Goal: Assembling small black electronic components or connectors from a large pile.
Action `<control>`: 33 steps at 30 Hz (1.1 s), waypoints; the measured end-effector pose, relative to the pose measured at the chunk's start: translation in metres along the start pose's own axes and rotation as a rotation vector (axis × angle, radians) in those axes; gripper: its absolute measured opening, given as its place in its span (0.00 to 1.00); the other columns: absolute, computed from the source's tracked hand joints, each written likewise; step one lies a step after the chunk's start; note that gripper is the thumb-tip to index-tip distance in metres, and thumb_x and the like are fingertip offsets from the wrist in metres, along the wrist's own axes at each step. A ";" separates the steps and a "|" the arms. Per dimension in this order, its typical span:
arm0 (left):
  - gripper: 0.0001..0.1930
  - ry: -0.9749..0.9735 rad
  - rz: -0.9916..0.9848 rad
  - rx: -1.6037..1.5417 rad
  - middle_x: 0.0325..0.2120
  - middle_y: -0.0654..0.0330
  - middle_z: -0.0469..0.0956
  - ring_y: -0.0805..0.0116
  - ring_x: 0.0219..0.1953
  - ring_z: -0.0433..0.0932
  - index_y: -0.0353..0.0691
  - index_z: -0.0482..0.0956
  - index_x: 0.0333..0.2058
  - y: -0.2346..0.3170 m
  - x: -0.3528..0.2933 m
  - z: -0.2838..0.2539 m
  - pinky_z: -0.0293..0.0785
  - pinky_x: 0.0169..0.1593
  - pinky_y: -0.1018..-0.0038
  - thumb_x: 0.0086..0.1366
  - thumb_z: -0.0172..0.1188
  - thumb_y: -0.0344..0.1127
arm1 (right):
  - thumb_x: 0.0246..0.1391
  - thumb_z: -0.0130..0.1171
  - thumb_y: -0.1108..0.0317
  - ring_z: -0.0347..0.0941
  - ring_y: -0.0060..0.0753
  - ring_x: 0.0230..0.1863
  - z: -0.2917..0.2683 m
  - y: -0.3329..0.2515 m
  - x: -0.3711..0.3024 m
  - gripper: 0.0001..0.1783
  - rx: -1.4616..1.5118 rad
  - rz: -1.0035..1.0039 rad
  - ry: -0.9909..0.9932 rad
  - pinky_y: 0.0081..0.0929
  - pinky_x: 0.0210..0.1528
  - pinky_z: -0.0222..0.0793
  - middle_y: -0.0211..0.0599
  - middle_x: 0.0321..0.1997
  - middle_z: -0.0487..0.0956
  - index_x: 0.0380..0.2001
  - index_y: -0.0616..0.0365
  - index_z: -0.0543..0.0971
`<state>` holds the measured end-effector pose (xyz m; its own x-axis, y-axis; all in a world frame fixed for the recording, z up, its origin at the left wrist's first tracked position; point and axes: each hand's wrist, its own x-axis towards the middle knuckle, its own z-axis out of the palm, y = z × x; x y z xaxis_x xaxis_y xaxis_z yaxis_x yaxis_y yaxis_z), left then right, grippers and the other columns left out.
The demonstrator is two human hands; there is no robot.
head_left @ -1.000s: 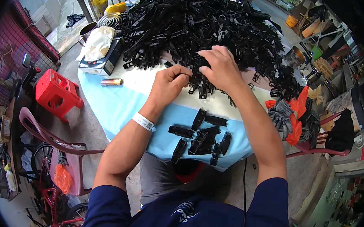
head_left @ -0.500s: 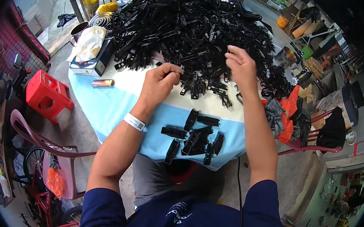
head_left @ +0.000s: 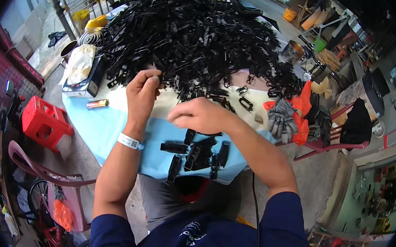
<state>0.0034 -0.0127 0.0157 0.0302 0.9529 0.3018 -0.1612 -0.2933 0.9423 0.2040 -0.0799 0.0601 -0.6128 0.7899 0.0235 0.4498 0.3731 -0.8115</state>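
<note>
A large heap of black plastic clip-like parts (head_left: 192, 32) covers the far side of the cloth-covered table (head_left: 111, 134). At the near edge of the heap, my left hand (head_left: 142, 96) is closed, thumb against bent fingers; whatever is in it blends with the black parts. My right hand (head_left: 201, 114) reaches across the table with curled fingers pointing left, and its fingertips hide what they may hold. Just below it lies a small group of longer black pieces (head_left: 199, 154), some stacked. A few loose black clips (head_left: 246, 104) sit on the cream part of the cloth.
At the table's left stand a box (head_left: 83, 84) topped with a cream cloth and a small orange-and-dark packet (head_left: 97, 104). Grey gloves (head_left: 282, 119) and an orange plastic bag (head_left: 303, 105) lie at the right edge. A red stool (head_left: 45, 123) and a pink chair (head_left: 70, 192) are leftward.
My right hand has come from the heap toward me and left, over the group of longer pieces. My left hand stays at the heap's near edge. The whole view has shifted slightly.
</note>
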 end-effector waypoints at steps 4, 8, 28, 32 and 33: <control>0.08 -0.028 -0.002 -0.033 0.25 0.65 0.81 0.81 0.23 0.73 0.36 0.84 0.41 -0.002 0.002 0.005 0.68 0.27 0.83 0.70 0.56 0.29 | 0.58 0.61 0.68 0.83 0.30 0.44 -0.004 0.028 0.028 0.15 -0.069 0.049 0.126 0.28 0.51 0.76 0.40 0.43 0.87 0.46 0.61 0.85; 0.08 -0.017 -0.021 -0.032 0.25 0.64 0.80 0.81 0.23 0.73 0.35 0.84 0.41 -0.001 0.002 0.005 0.68 0.27 0.83 0.70 0.56 0.29 | 0.58 0.62 0.68 0.82 0.28 0.46 -0.019 0.043 0.032 0.14 -0.047 0.048 0.286 0.28 0.53 0.76 0.39 0.43 0.87 0.45 0.62 0.85; 0.10 -0.047 -0.003 0.031 0.24 0.66 0.81 0.83 0.22 0.72 0.37 0.84 0.42 -0.002 0.002 0.005 0.67 0.26 0.83 0.70 0.55 0.31 | 0.54 0.55 0.72 0.79 0.48 0.53 -0.110 0.095 0.005 0.18 -0.868 0.239 0.400 0.46 0.56 0.76 0.39 0.52 0.82 0.46 0.48 0.84; 0.10 -0.055 0.000 0.027 0.24 0.66 0.80 0.83 0.23 0.72 0.37 0.84 0.42 0.000 0.003 0.008 0.67 0.26 0.83 0.70 0.55 0.31 | 0.56 0.56 0.69 0.82 0.48 0.46 -0.115 0.105 -0.018 0.11 -0.692 0.195 0.546 0.43 0.51 0.78 0.43 0.43 0.85 0.39 0.51 0.86; 0.10 -0.051 -0.001 0.028 0.24 0.66 0.80 0.83 0.23 0.72 0.37 0.84 0.42 0.000 0.003 0.007 0.67 0.26 0.83 0.70 0.55 0.31 | 0.56 0.57 0.69 0.82 0.50 0.44 -0.117 0.102 -0.021 0.10 -0.596 0.263 0.536 0.41 0.52 0.78 0.45 0.41 0.86 0.37 0.52 0.86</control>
<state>0.0099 -0.0108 0.0175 0.0809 0.9481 0.3074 -0.1337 -0.2953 0.9460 0.3388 -0.0016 0.0447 -0.1161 0.9550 0.2731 0.8945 0.2201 -0.3892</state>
